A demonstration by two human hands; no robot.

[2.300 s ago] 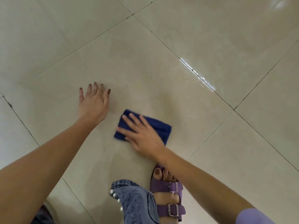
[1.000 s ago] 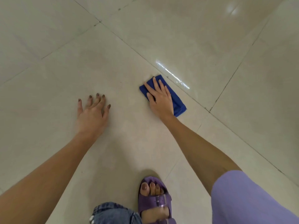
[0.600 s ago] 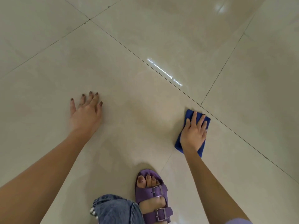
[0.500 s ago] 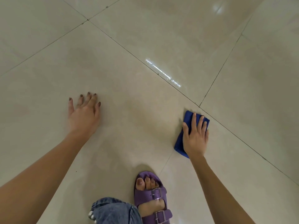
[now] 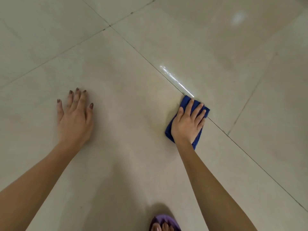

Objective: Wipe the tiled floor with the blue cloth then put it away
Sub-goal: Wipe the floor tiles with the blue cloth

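Observation:
A folded blue cloth (image 5: 185, 101) lies flat on the glossy beige tiled floor (image 5: 133, 67), right beside a dark grout line. My right hand (image 5: 188, 124) presses flat on the cloth with fingers spread, covering most of it; only its far corner and side edges show. My left hand (image 5: 75, 119) rests palm-down on the bare tile to the left, fingers apart, holding nothing.
A bright wet streak (image 5: 176, 80) glints along the grout line just beyond the cloth. The toe of a purple sandal (image 5: 164, 223) on my foot shows at the bottom edge. Tiles stretch out on all sides.
My right hand has slid the cloth from the middle of the tile out to the right, then forward along the grout line. My left hand has stayed planted on the floor.

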